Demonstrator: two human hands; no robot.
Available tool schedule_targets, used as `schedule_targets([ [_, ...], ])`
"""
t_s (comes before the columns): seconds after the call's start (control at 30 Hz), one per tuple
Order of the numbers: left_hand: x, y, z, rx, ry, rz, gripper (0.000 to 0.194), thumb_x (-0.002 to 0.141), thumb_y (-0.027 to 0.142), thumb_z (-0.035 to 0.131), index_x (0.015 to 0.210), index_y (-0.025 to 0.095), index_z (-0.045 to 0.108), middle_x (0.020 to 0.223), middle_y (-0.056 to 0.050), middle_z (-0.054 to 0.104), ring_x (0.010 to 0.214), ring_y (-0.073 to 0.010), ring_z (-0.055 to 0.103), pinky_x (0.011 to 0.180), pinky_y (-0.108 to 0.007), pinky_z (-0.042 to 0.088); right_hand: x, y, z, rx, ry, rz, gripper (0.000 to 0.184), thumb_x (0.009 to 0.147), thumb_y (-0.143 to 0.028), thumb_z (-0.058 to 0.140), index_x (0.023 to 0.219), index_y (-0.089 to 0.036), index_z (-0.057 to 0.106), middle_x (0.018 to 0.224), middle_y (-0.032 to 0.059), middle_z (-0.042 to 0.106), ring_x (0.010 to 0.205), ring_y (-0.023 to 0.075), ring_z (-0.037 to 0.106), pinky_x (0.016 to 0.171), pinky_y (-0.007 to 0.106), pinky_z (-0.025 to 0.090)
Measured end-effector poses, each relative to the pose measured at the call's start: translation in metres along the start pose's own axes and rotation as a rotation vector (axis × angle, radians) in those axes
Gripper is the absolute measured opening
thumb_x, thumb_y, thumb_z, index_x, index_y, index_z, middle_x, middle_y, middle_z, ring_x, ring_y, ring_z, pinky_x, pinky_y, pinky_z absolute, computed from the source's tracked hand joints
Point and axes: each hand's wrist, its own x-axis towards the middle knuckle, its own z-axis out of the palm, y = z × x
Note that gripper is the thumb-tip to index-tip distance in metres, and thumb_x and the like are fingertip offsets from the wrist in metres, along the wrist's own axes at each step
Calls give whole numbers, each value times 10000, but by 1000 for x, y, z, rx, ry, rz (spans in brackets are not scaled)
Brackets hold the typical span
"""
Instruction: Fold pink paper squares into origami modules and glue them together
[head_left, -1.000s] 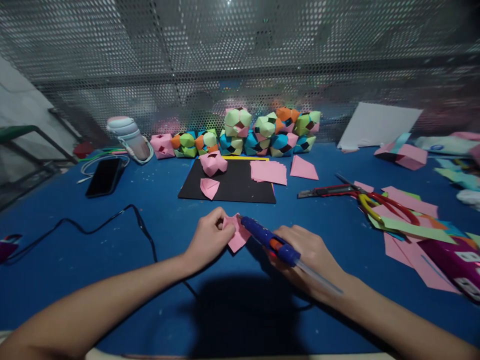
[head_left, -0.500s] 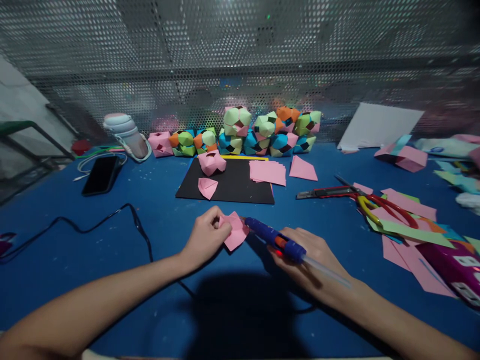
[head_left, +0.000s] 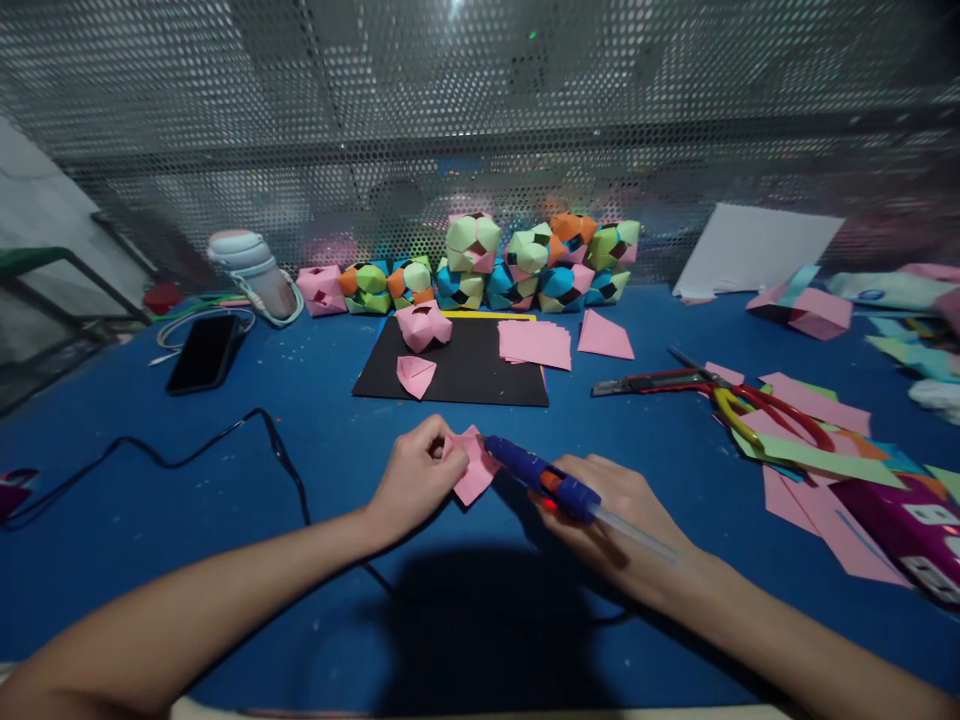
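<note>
My left hand (head_left: 416, 472) pinches a folded pink paper piece (head_left: 474, 476) by its left side, just above the blue table. My right hand (head_left: 600, 510) is wrapped round a blue glue gun (head_left: 536, 472) with a clear glue stick (head_left: 637, 533) poking out of its back and a small red light lit. The gun's nozzle points left and lies over the paper's upper edge; whether it touches cannot be told. Beyond the hands, a pink folded piece (head_left: 416, 375) and a pink paper ball (head_left: 424, 327) rest on a black board (head_left: 480, 380).
Pink sheets (head_left: 535, 344) lie on the board's right. Several coloured paper balls (head_left: 514, 285) line the mesh at the back. A cutter (head_left: 652, 382), scissors (head_left: 780, 412) and paper scraps are at right. A phone (head_left: 204, 353), bottle (head_left: 253, 272) and black cord (head_left: 277, 450) occupy the left.
The glue gun's nozzle has shifted slightly left, from the paper's right corner to over its upper edge. The left hand and its paper have moved a little to the right.
</note>
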Motion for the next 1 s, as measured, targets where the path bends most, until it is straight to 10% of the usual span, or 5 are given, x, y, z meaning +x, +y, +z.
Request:
schedule_targets([
  [0.27, 2, 2, 0, -45, -16, -39, 129, 699, 188, 508, 599, 176, 426, 559, 60, 404, 538, -82, 368, 516, -220, 269, 0, -1, 2, -3, 18, -2, 188, 837, -249, 458, 668, -187, 513, 585, 12, 570, 496, 123, 464, 509, 253, 318],
  [0.6, 8, -4, -1, -364, 71, -185, 147, 663, 166, 535, 587, 170, 409, 564, 63, 382, 541, -74, 359, 533, -216, 278, 12, 23, 0, 357, 22, 601, 309, 832, -426, 474, 892, -182, 654, 821, 47, 684, 769, 187, 614, 667, 274, 466],
  [0.8, 0, 10, 2, -489, 4, -288, 175, 665, 176, 557, 593, 171, 398, 558, 65, 378, 528, -69, 357, 515, -207, 268, 14, 46, 11, -39, -24, 412, 377, 851, -475, 448, 748, -185, 666, 742, 69, 648, 688, 201, 589, 599, 308, 438],
  [1.0, -11, 22, 3, -506, -45, -334, 191, 679, 177, 560, 599, 168, 386, 571, 65, 368, 542, -63, 332, 515, -201, 263, -3, 41, -36, -267, -173, 326, 465, 801, -554, 505, 511, -197, 571, 454, 30, 537, 397, 149, 471, 398, 260, 269],
])
